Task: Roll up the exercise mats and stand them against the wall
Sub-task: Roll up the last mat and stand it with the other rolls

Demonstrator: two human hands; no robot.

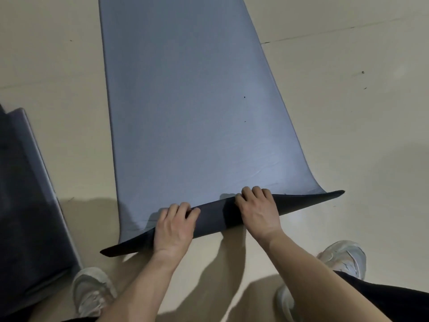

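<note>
blue exercise mat (185,108): soft foam-like sheet, matt top, smooth but for faint creases near the lifted end
mat underside (213,224): darker, near black, matt and even
second mat (27,205): dark matt sheet with a paler, smooth edge strip
floor (348,126): pale cream hard surface, smooth, slight sheen, thin seam lines and a few dark specks
sneakers (92,291): light mesh-like fabric uppers, dull finish
trouser leg (383,296): black matt cloth

Bare beige floor (348,112) lies open along both long sides of the flat blue-grey foam mat (185,101), narrower on the left where a second dark grey mat (27,194) lies near, beside a white sneaker (91,291).
</note>
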